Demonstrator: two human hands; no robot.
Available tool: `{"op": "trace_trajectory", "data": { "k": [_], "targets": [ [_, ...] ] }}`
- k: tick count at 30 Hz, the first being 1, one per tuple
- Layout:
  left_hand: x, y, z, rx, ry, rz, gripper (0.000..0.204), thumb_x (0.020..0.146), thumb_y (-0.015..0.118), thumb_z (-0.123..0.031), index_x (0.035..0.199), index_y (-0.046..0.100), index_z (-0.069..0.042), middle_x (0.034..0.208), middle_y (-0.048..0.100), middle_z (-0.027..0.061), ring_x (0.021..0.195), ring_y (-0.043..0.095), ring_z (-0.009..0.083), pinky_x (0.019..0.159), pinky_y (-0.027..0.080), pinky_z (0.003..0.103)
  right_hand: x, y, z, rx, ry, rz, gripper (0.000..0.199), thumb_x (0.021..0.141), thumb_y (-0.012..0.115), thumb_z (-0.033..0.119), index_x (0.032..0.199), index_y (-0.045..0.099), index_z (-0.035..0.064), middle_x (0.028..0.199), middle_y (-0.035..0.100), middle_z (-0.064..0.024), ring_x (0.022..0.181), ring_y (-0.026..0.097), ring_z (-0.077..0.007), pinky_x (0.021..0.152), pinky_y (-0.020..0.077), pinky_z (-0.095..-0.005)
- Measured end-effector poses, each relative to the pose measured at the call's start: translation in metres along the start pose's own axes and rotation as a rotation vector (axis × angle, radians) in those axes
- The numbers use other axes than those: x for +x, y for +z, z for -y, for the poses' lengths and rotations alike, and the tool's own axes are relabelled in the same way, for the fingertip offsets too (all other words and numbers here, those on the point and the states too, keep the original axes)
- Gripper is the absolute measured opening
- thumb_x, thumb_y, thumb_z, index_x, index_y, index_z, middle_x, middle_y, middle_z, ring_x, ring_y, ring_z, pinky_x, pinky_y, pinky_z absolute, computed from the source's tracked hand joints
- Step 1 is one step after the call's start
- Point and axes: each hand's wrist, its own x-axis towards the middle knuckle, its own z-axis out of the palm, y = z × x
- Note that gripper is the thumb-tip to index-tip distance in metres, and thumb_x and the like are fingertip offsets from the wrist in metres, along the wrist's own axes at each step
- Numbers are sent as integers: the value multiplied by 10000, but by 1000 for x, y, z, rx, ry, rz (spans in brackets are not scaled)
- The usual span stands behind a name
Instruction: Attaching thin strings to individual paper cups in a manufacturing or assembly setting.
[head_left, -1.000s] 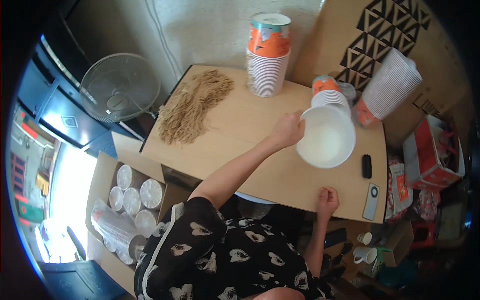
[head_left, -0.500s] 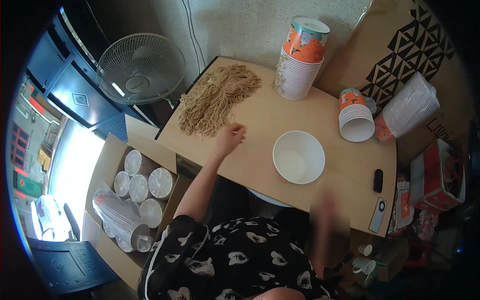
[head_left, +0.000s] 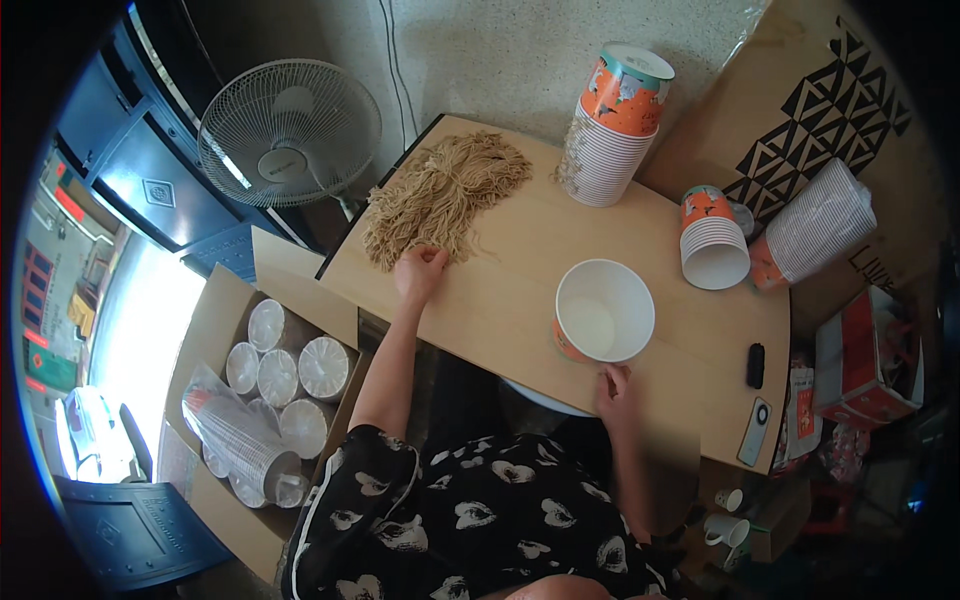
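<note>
The left hand (head_left: 420, 272) has let go of the white paper bowl (head_left: 604, 311) and now closes its fingers on the near edge of the noodle pile (head_left: 445, 193). The bowl stands upright mid-bench (head_left: 500, 310), empty; the right hand (head_left: 617, 385) rests just beside it, fingers loose, holding nothing.

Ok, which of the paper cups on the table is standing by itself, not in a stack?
The wide white-lined cup near the table's front edge, just above the right hand. The other cups sit nested in stacks toward the back and right.
</note>
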Motion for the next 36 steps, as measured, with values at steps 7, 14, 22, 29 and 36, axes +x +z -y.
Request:
{"op": "trace_trajectory", "data": {
  "k": [7,14,22,29,36],
  "targets": [
    [-6,-12,38,-91,11,-26,259,861,753,-309,960,790,-72,759,747,74,666,713,171,658,555,320,-3,2,8,44,-9,24,154,833,698,76,985,724,65,797,634,-81,743,613,-276,740,460,-394],
    [-156,-25,-15,-102,133,456,162,959,633,-168,896,676,-25,663,698,142,633,735,261,592,578,376,-10,-10,53,425,74,204,119,919,620,1,1020,682,3,938,691,-143,877,680,-296,759,537,-359],
    [-261,-39,-90,-283,532,1088,159,864,688,-100,970,687,19,871,702,225,840,695,403,737,561,420,3,-16,124,748,35,703,317,1085,463,196,1262,592,-34,1096,688,-183,999,680,-275,900,520,-367],
    [-237,-52,-126,-168,480,1161,138,874,722,-101,922,678,21,752,704,158,656,700,294,618,536,370,-20,-31,102,548,86,594,299,1058,526,258,1195,603,4,923,709,-192,861,713,-300,760,531,-403],
    [-229,-44,-128,-181,446,1265,105,901,727,-87,962,705,-4,791,722,124,724,710,213,674,549,325,-19,-66,104,509,171,567,106,917,689,85,976,645,8,687,582,-94,581,556,-182,578,463,-332]
  ]
}}
